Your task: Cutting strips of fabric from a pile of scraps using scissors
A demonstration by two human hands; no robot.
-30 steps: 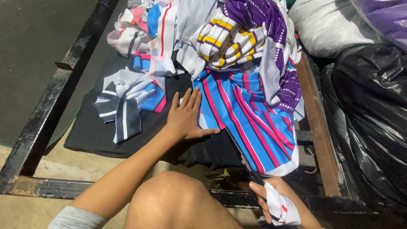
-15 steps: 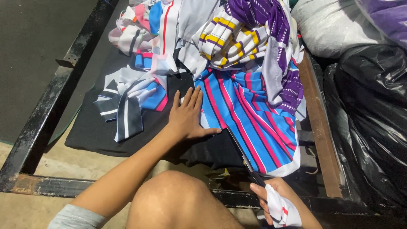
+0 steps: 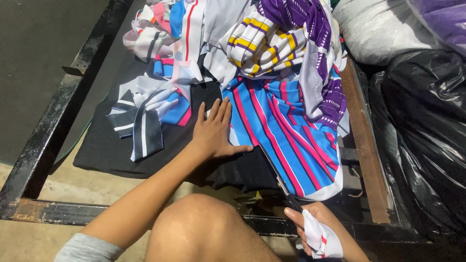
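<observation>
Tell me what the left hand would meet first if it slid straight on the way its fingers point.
Probably the blue and pink striped cloth: the left hand lies flat at its edge, fingers pointing up-right. Depth is unclear, but they look nearly touching.

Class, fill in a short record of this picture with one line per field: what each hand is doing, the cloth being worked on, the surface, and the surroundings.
Left hand: left hand lies flat, fingers spread, on the black cloth at the edge of the striped fabric.
Right hand: right hand grips a long blade with a white rag wrapped at the handle.
Blade: runs along the striped fabric's lower left edge.
Other cloth: purple fabric, yellow-striped piece, loose strips.
Surface: black metal frame.
Surroundings: black plastic bag.
</observation>
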